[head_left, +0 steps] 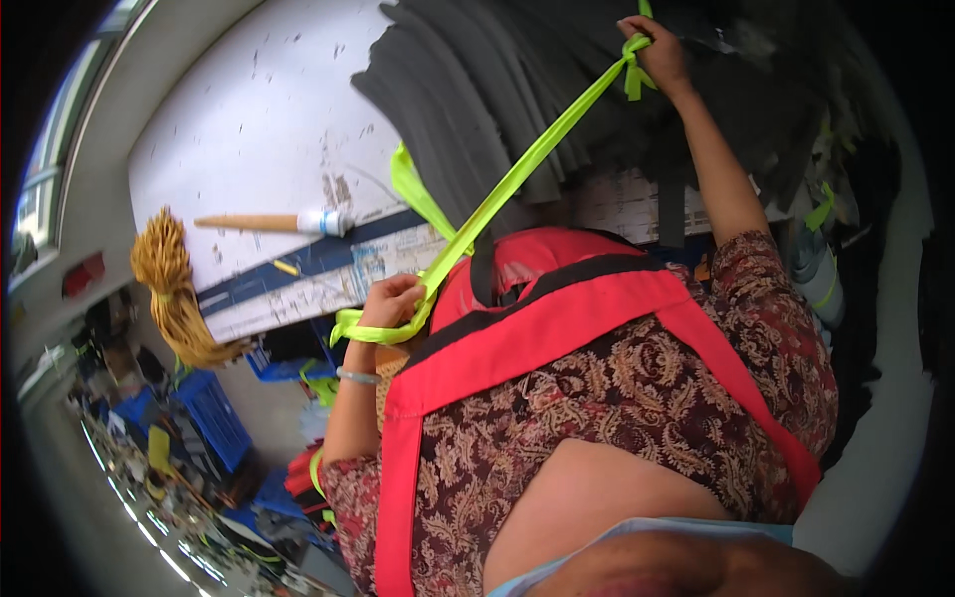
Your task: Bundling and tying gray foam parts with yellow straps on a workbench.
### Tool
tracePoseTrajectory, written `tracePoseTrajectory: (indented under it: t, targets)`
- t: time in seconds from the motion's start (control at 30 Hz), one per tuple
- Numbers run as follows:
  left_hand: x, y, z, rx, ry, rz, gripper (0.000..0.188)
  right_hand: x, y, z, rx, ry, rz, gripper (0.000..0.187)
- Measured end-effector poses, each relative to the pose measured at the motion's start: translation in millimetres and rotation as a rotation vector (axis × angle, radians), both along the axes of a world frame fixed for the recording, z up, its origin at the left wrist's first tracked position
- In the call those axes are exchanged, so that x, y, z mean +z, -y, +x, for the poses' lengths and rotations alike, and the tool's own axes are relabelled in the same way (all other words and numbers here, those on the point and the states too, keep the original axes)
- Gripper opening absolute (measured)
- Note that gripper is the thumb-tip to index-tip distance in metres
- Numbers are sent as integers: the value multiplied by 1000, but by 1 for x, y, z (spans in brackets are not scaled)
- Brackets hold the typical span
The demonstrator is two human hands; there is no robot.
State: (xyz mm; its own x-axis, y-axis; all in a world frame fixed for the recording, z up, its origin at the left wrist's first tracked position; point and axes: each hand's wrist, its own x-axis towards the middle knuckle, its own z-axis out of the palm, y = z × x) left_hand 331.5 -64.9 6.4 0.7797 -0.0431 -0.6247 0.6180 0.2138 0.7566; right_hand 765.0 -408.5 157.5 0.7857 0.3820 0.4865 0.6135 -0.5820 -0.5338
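A bright yellow-green fabric strip (537,151) runs taut on a slant between my two hands. My left hand (393,302) is closed on its lower end, in front of my body near the table edge, and a loop of the strip hangs round that wrist. Farther away and to the right, my right hand (659,58) is raised and pinches the strip beside a knot (635,46) with short tails. Behind the strip lie dark grey sheets (463,90), stacked and fanned over the table. Another length of the same strip dangles beside them.
The worn white table (259,109) carries a wooden stick with a white-and-blue end (274,222) and a small yellow piece (286,268). A bundle of tan cords (174,289) hangs over its left corner. Blue crates (214,418) and piled goods stand at lower left.
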Motion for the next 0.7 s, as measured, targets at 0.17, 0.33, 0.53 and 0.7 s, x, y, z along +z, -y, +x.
tracePoseTrajectory:
  t: [0.17,0.33,0.53,0.7]
  targets:
    - [-112,-11,-111,33,-251,-159,28,-14,-15,-7,60,-125,83,21]
    - [-69,-59,-122,-240,-491,312,17,-11,-17,-4,52,-166,-44,20]
    - [38,-58,25,69,104,133,13,2,-18,0,149,-144,-58,23]
    - [22,-26,111,420,403,-114,66,-3,-27,0,222,-307,-53,25]
